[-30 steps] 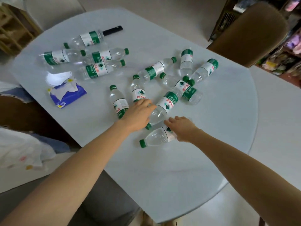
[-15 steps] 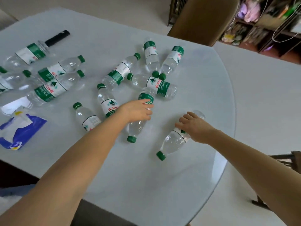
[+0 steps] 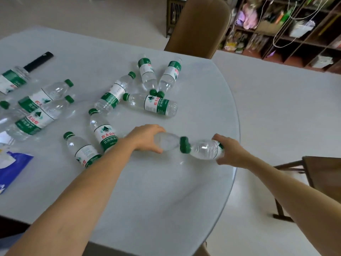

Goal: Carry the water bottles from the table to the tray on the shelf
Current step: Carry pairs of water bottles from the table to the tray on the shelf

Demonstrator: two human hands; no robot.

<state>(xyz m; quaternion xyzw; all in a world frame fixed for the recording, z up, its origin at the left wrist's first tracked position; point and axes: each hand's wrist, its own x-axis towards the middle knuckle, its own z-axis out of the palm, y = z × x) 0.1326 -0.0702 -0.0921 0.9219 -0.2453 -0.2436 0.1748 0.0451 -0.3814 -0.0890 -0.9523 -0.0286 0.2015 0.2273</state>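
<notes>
My left hand (image 3: 145, 138) grips a clear water bottle (image 3: 168, 142) with a green cap, held level just above the table (image 3: 156, 191). My right hand (image 3: 229, 152) grips a second bottle (image 3: 204, 149); the two green caps meet between my hands. Several more green-labelled bottles lie on their sides across the table, one (image 3: 151, 104) just beyond my hands, another (image 3: 104, 131) beside my left wrist. The shelf (image 3: 287, 26) stands at the far right; I cannot make out a tray on it.
A brown chair (image 3: 201, 26) stands behind the table. A blue tissue pack (image 3: 11, 169) lies at the left edge and a black stick-like object (image 3: 38, 60) at the far left. A wooden stool (image 3: 321, 180) stands right of the table, on pale floor.
Both hands have closed on their bottles and lifted them off the table. The bottles swung so their caps meet between my hands. The view has turned further right toward the shelf.
</notes>
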